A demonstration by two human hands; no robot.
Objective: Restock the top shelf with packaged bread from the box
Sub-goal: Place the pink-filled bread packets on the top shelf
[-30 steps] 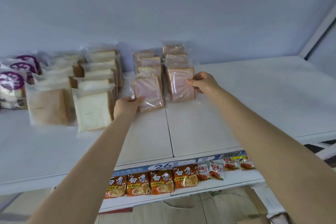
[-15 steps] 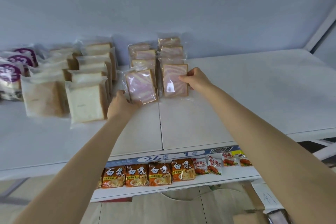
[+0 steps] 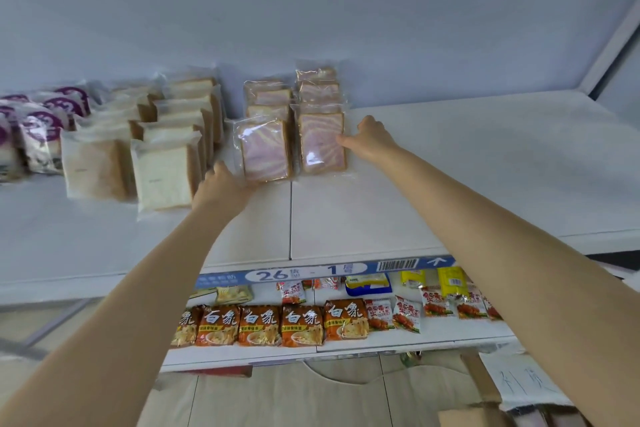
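Two rows of pink-swirl bread packs stand on the white top shelf (image 3: pixel 450 166) against the back wall. My left hand (image 3: pixel 221 185) rests at the lower left corner of the front left pack (image 3: pixel 265 149), fingers on its wrapper. My right hand (image 3: pixel 370 139) presses its fingertips on the right edge of the front right pack (image 3: pixel 322 142). Both packs stand upright and touch the packs behind them. A corner of the cardboard box (image 3: pixel 467 416) shows at the bottom right.
White and brown sliced bread packs (image 3: pixel 162 177) stand in rows to the left, with purple-labelled bags (image 3: pixel 38 135) at the far left. The lower shelf (image 3: pixel 415 343) holds noodle packets (image 3: pixel 263 324) and small snack packs. The shelf surface to the right of the pink packs is bare.
Both hands have eased the two front pink packs back against their rows. The left pack now stands straighter, and my left hand has slid down to its lower corner.
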